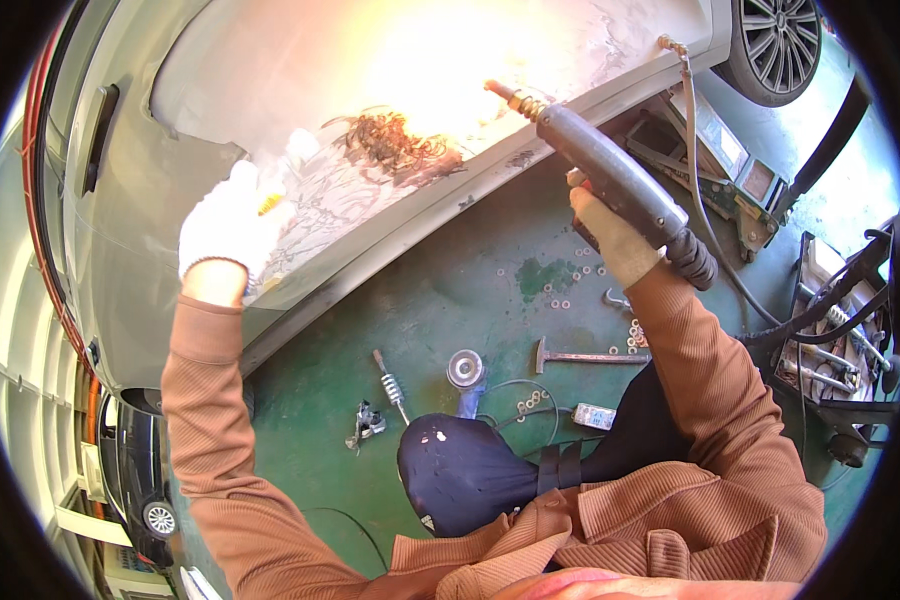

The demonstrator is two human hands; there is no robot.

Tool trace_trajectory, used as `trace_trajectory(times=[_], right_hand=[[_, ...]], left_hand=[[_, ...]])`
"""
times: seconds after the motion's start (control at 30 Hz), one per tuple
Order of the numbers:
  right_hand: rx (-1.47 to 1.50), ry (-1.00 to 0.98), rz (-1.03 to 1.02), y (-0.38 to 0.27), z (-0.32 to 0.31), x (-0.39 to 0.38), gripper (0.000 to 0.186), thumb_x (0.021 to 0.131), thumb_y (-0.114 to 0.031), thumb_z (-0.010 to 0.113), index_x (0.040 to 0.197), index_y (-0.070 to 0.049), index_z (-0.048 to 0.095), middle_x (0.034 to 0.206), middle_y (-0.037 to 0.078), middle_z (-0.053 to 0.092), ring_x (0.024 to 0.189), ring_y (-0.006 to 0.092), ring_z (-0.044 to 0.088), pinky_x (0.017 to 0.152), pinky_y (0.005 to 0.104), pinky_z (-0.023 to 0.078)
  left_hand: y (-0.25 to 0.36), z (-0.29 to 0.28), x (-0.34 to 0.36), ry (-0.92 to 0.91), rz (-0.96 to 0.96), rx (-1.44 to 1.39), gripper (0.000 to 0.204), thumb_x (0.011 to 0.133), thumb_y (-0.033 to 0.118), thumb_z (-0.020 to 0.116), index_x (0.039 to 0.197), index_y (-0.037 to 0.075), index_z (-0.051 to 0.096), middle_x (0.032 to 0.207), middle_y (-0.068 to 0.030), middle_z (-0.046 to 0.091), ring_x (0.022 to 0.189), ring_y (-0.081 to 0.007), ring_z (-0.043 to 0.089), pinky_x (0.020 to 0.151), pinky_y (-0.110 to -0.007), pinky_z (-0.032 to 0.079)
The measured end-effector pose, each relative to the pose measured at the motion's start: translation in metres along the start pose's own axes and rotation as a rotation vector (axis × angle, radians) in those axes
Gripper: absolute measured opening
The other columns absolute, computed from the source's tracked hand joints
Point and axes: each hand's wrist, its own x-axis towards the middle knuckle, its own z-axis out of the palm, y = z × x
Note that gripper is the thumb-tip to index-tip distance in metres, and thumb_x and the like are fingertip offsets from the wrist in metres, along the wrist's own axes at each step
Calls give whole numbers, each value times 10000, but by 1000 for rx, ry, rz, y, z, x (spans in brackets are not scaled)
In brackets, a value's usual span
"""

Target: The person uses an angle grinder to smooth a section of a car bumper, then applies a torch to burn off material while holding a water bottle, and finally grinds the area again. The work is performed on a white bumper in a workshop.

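Observation:
My right hand, in a pale work glove, is wrapped round the grip of a dark welding gun. The gun's copper tip points up-left at the grey car side panel, whose surface is scraped and marked. White-yellow glare washes out the panel beyond the tip. Below the glare is a dark, curly tangle; I cannot tell whether it is wire or scorching. My left hand, in a white glove, is beside the panel, fingers curled near a small yellow piece. Glare hides exactly what it grips.
On the green floor lie a hammer, an angle grinder, a spring-fitted rod, a power strip and several washers. A cable runs from the panel's edge past the gun. A tool cart stands right.

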Motion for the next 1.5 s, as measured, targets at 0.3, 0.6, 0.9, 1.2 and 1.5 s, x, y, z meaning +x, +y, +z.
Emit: trace_trajectory(times=[0.3,0.6,0.9,1.2,1.5], right_hand=[[45,-8,119,8,-18,5,299,946,-168,830,1231,-97,770,1109,33,755,1037,137,703,940,330,564],[-95,-11,99,-16,-6,-5,222,941,-113,773,1160,-78,764,1056,1,714,955,115,672,870,297,540],[-151,-54,87,-12,-3,-11,247,944,-103,764,1191,-87,763,1060,-12,721,1007,117,671,928,304,529],[-206,-150,152,-8,1,-17,306,957,-163,776,1254,-91,750,1143,24,742,1082,132,684,1022,327,523],[-379,-221,-40,31,13,-19,259,938,-132,793,1180,-73,724,1021,22,700,982,150,678,867,334,542]], left_hand=[[3,7,-24,-90,27,109,524,938,508,717,1254,95,651,1084,-217,770,1044,-425,734,928,-520,570],[11,17,-39,-69,-39,-44,433,953,483,688,1143,93,687,1076,-221,762,1003,-427,732,899,-523,567],[22,66,-58,-121,-10,-265,519,910,515,784,1187,102,636,1028,-234,760,987,-461,724,854,-511,571],[106,275,-126,-419,-343,-1355,446,857,206,898,1191,63,638,1008,-51,711,916,-162,680,862,-352,578],[137,298,-128,-663,-107,-1382,626,794,240,935,1311,16,661,1162,-105,755,1067,-227,730,972,-365,580]])
